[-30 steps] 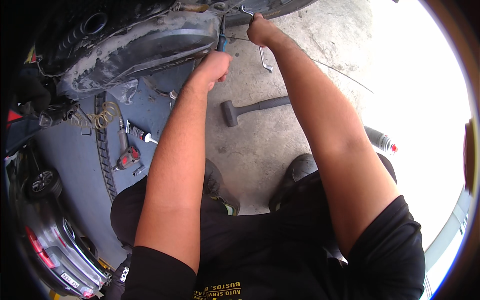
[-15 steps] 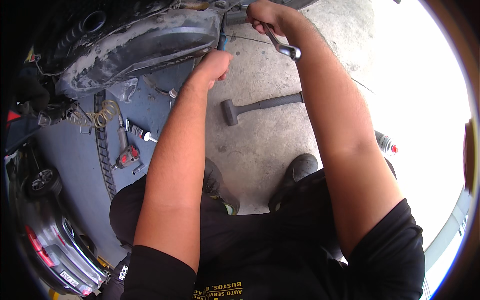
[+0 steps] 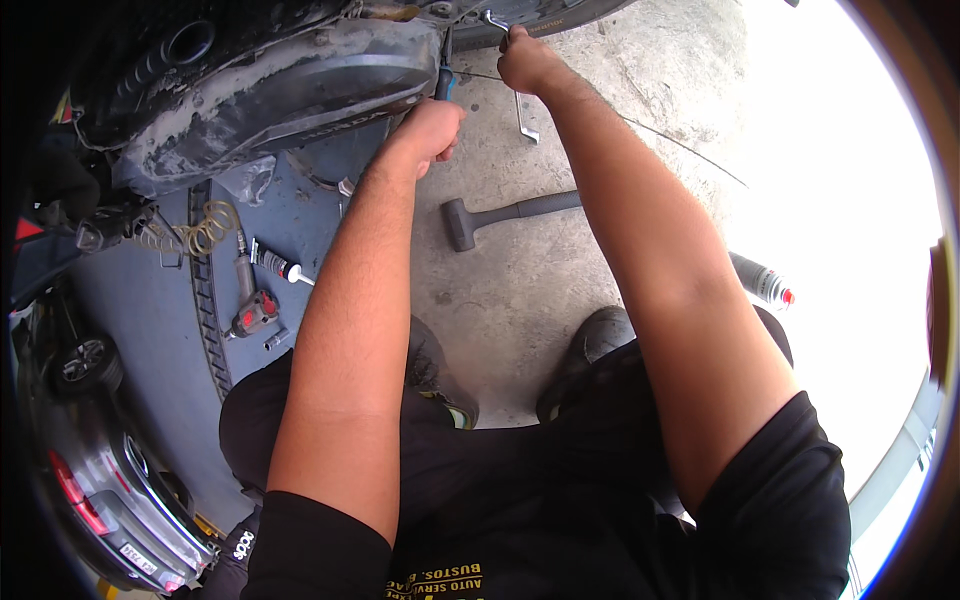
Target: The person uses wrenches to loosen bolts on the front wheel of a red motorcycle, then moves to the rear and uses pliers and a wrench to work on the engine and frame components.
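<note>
At the top of the view is the dark, dusty engine casing (image 3: 300, 95) of a scooter or motorcycle. Just right of it, my left hand (image 3: 432, 132) is closed around a tool with a blue-and-black handle (image 3: 445, 84); its dark shaft runs up toward the vehicle, and its kind is unclear. My right hand (image 3: 528, 64) grips a double-ended offset wrench (image 3: 527, 130). One end of the wrench reaches up beside the tyre (image 3: 560, 20), while the other hangs below my hand. Whether the upper end sits on a fastener cannot be seen.
A grey mallet (image 3: 462, 225) lies on the concrete, partly behind my right forearm. To the left are an air impact wrench (image 3: 252, 310), a coiled hose (image 3: 210, 228) and a tube with a nozzle (image 3: 275, 262). A spray can (image 3: 762, 280) is by my right elbow. A car (image 3: 110, 490) stands lower left.
My right hand has turned and shifted slightly down and left, bringing the wrench's upper end into sight near the tyre. Its lower end has swung left, off my forearm. My left hand stays put.
</note>
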Demonstrator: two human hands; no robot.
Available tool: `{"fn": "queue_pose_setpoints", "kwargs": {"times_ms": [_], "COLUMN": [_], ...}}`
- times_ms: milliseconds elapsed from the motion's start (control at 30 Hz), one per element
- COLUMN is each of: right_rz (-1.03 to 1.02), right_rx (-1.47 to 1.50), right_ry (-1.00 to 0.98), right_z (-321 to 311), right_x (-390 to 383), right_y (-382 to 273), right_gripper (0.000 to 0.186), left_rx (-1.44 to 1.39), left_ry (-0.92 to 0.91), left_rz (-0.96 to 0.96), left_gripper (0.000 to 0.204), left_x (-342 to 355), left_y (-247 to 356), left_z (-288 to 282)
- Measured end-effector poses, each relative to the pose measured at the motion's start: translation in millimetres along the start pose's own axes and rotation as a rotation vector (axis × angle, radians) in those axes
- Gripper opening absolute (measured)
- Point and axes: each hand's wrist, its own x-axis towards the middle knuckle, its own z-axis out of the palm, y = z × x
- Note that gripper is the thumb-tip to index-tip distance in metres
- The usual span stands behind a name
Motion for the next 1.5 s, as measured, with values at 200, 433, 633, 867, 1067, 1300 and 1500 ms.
{"fn": "queue_pose_setpoints", "kwargs": {"times_ms": [200,433,633,867,1067,1300,1500], "right_rz": [0.040,0.163,0.190,-0.001,0.019,0.230,0.274], "right_rx": [0.020,0.312,0.102,-0.070,0.026,0.417,0.432], "right_ry": [0.094,-0.394,-0.413,0.155,0.007,-0.334,-0.373], "right_z": [-0.6,-73.8,-51.9,1.4,6.1,-62.8,-75.7], "right_x": [-0.3,-17.1,-16.2,0.4,1.4,-11.1,-34.8], "right_y": [-9.3,-37.9,-31.9,-7.8,-14.1,-40.9,-57.0], "right_gripper": [0.031,0.021,0.040,0.032,0.034,0.015,0.018], "left_rx": [0.012,-0.016,-0.008,-0.010,0.000,0.042,0.003], "left_ry": [0.000,-0.016,-0.032,-0.006,-0.008,-0.021,-0.025], "left_rz": [0.003,0.009,0.010,0.012,0.009,0.001,0.007], "left_gripper": [0.016,0.017,0.016,0.015,0.015,0.015,0.016], "left_x": [1.7,0.2,0.6,1.3,5.2,4.6,2.0], "left_y": [-2.2,-5.2,-3.7,-2.7,-5.6,-5.4,-9.3], "left_z": [0.3,-4.4,-5.0,-1.2,-3.4,-5.6,-14.6]}}
